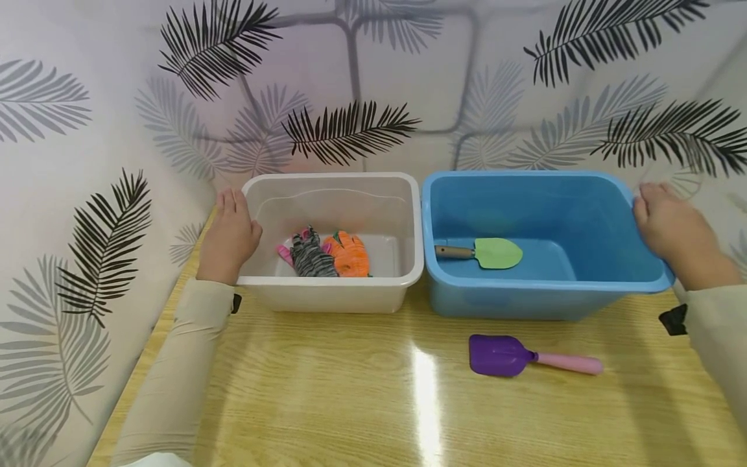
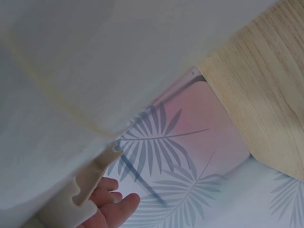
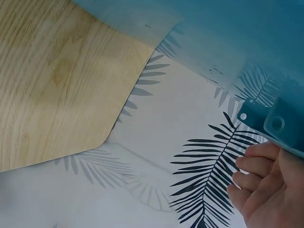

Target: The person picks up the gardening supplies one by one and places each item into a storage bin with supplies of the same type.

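Note:
At the left end of a white plastic bin [image 1: 327, 293], my left hand [image 1: 229, 235] grips the rim, its thumb over the edge and its fingers outside. My right hand [image 1: 679, 233] holds the right rim of a blue plastic bin [image 1: 502, 301] in the same way. In the right wrist view, its fingers [image 3: 254, 166] curl below that rim. Inside the white bin lie a grey striped knit glove [image 1: 314, 256] with pink parts and an orange one [image 1: 350, 255]. A green hand trowel [image 1: 496, 253] with a wooden handle lies in the blue bin.
A purple scoop-like trowel [image 1: 498, 355] with a pink handle lies on the wooden table [image 1: 327, 389], in front of the blue bin. The bins stand side by side near the back edge. Leaf-patterned cloth [image 1: 362, 78] hangs behind and to the left.

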Action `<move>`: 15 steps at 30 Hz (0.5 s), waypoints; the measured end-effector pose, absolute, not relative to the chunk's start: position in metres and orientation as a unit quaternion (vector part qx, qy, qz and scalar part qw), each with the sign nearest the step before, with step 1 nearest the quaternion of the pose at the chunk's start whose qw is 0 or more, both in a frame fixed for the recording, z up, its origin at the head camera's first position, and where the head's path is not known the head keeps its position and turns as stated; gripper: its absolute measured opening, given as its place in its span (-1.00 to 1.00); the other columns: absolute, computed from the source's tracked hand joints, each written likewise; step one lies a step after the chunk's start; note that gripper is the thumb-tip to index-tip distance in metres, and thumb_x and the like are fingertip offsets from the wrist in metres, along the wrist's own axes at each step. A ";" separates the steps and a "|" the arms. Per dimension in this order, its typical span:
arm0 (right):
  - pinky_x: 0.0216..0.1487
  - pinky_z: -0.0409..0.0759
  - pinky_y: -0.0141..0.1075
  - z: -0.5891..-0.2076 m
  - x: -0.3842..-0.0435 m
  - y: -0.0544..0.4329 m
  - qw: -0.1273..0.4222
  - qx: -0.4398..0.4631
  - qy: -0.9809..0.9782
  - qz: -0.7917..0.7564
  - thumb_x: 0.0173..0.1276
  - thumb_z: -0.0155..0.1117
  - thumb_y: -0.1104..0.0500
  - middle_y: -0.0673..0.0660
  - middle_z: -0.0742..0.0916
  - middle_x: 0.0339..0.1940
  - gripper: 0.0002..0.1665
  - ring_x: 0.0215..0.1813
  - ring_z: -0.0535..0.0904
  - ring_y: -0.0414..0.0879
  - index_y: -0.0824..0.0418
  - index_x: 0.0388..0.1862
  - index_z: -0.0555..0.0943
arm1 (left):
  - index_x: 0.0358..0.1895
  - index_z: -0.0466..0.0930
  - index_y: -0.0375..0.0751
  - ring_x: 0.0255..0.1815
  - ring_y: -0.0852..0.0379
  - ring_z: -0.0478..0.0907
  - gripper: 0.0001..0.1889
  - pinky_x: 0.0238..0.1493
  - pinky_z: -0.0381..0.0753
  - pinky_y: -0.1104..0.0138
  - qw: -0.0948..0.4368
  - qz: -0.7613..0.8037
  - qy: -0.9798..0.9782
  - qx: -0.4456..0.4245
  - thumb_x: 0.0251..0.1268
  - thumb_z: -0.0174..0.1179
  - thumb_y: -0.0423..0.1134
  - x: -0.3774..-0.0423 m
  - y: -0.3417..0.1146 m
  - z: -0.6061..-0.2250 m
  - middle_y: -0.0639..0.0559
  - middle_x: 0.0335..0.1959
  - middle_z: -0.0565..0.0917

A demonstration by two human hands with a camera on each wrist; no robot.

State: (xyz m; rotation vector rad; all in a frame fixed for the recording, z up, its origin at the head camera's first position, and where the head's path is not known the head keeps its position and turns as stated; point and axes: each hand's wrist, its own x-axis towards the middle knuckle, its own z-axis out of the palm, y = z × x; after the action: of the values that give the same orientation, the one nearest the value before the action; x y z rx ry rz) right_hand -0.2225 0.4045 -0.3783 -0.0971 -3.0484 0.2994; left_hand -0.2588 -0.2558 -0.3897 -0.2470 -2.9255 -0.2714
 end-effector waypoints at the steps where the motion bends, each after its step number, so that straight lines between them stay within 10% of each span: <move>1: 0.34 -0.09 0.17 -0.378 -0.223 0.405 0.031 -0.031 -0.995 0.093 0.52 -0.49 0.01 0.50 0.13 0.38 -0.33 0.41 -0.06 0.35 0.47 0.40 0.00 | 0.31 -0.07 -0.71 0.39 -0.39 -0.12 -0.35 0.33 0.03 -0.03 0.094 -0.091 -0.988 -0.083 0.27 -0.08 -0.34 -0.259 -0.256 -0.390 -0.61 0.32 0.02; 15: 0.38 -0.26 0.10 -0.377 -0.223 0.406 0.004 -0.029 -0.997 0.074 0.51 -0.61 -0.01 0.52 -0.01 0.39 -0.26 0.42 -0.21 0.36 0.58 0.37 -0.16 | 0.31 -0.07 -0.71 0.39 -0.39 -0.12 -0.34 0.34 0.01 -0.01 0.099 -0.093 -0.987 -0.081 0.26 -0.07 -0.33 -0.259 -0.256 -0.390 -0.61 0.31 0.03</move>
State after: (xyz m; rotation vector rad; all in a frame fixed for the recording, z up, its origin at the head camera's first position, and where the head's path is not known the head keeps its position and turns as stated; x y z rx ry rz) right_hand -0.2231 0.4060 -0.3772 -0.0910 -3.1234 0.2333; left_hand -0.2593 -0.2556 -0.3902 -0.2393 -2.9208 -0.2757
